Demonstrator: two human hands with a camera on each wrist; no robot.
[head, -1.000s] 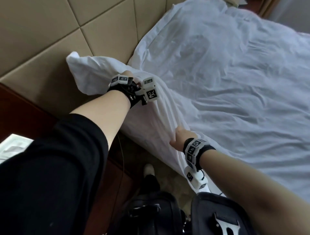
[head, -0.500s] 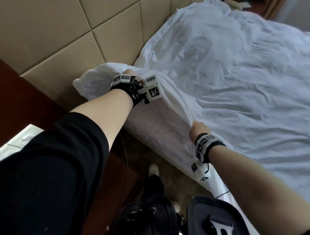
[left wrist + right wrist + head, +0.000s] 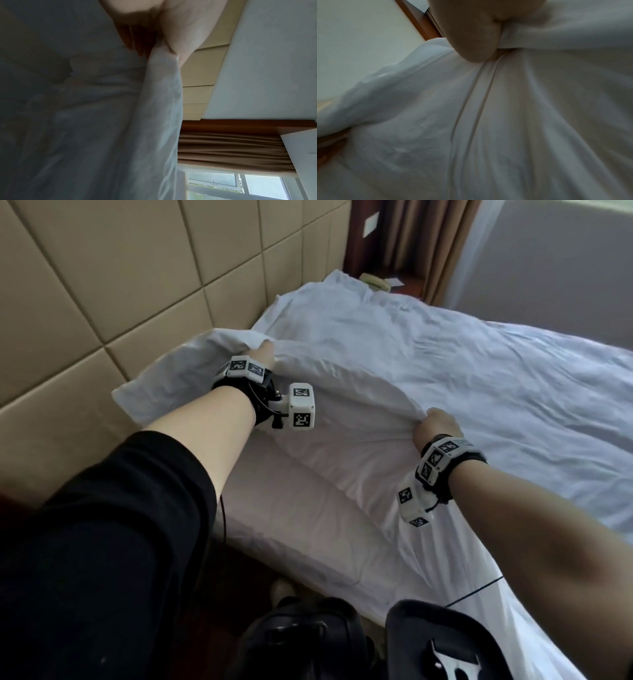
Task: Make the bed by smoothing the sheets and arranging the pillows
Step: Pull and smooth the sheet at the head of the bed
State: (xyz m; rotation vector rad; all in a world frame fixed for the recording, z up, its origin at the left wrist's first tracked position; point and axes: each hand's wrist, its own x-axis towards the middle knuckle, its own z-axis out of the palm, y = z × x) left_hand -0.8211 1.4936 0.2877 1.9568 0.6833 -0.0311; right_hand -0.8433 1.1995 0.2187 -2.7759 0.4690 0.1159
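A white duvet (image 3: 428, 378) covers the bed, its near top corner lifted off the mattress (image 3: 284, 518). My left hand (image 3: 263, 356) grips the duvet's corner near the headboard; the left wrist view shows thumb and fingers pinching a fold of the duvet (image 3: 159, 75). My right hand (image 3: 436, 422) grips the duvet's side edge further down the bed, fingers curled into the duvet cloth (image 3: 513, 108) in the right wrist view. The corner flap (image 3: 164, 381) hangs left of my left hand. No pillow shows.
A padded beige headboard (image 3: 102, 285) runs along the left. A nightstand with a telephone (image 3: 375, 282) and brown curtains (image 3: 428, 237) stand beyond the bed's far corner. Dark bags (image 3: 342, 645) lie on the floor below my arms.
Both hands have lifted the duvet edge and carried it up over the bed; the bare mattress side now shows beneath. My view has risen toward the far end of the room.
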